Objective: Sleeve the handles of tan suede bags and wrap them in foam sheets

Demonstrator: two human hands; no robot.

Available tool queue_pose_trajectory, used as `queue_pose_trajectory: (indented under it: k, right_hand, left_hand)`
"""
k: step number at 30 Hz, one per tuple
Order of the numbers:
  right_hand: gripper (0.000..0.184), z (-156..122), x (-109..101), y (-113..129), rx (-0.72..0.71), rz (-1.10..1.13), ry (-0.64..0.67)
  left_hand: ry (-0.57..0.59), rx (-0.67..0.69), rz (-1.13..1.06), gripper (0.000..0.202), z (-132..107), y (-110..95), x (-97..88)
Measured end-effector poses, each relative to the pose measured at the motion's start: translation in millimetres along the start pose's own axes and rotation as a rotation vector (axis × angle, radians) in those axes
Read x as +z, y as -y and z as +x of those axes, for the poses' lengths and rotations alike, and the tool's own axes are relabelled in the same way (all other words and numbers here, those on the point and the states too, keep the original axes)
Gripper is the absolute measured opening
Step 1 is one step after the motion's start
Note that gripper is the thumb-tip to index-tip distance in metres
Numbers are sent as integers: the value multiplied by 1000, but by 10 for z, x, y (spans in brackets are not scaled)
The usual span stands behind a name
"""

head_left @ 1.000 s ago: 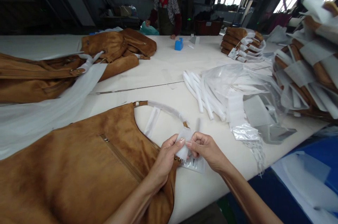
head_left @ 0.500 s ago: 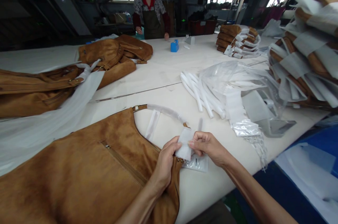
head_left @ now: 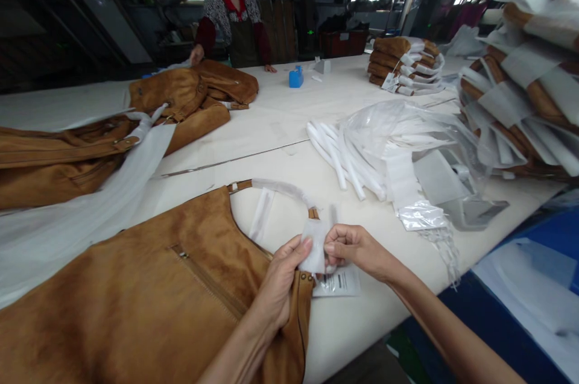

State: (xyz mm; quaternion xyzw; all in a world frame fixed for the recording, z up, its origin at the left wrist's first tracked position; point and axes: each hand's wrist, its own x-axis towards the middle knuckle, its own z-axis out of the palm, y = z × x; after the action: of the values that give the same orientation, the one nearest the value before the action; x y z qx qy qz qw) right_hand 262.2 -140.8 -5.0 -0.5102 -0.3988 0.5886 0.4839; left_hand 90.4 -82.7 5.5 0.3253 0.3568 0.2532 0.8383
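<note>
A brown suede-like handbag lies in front of me, its zip pocket facing up. The strap curves along the right side, wrapped in white sheet for most of its length. My left hand is closed on a small white foam sheet around the strap's near end, thumb on top. Beside the sheet's right edge my right hand pinches a narrow translucent strip, blurred, whose upper end sticks up above the fingers. Under the hands lies a tag in a clear bag, partly covered.
White foam tubes and a clear plastic bag lie beyond my right hand. Wrapped brown bags are stacked at right. More brown handbags lie at left. Across the table stands a person in an apron.
My right hand has drawn slightly away from the foam sheet, and the strip has shifted left. The person opposite has moved left and now touches a brown handbag.
</note>
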Motion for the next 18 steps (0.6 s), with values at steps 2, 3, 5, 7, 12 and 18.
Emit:
queue_pose_trajectory:
  k: [2,3,5,7,12,18]
  right_hand:
    - [35,41,52,-14,-6,1,7]
    - [36,57,76,-21,-10,6,17]
    - [37,82,115,-28,-26,25,44]
    - [38,94,147,-29,-37,44,63]
    - [39,99,204,-27,-30,90,55]
    - [28,160,282,-63,-9,127,-25]
  left_hand:
    - [2,-50,-43,42,-3,-19,2]
    - [6,-71,-60,44,-2,-22,3]
    - [17,-91,-86,46,6,-11,2]
    - [23,-85,-94,47,20,15,-10]
    - [23,-62,-46,54,43,74,-64]
    - [59,-38,35,60,14,74,-40]
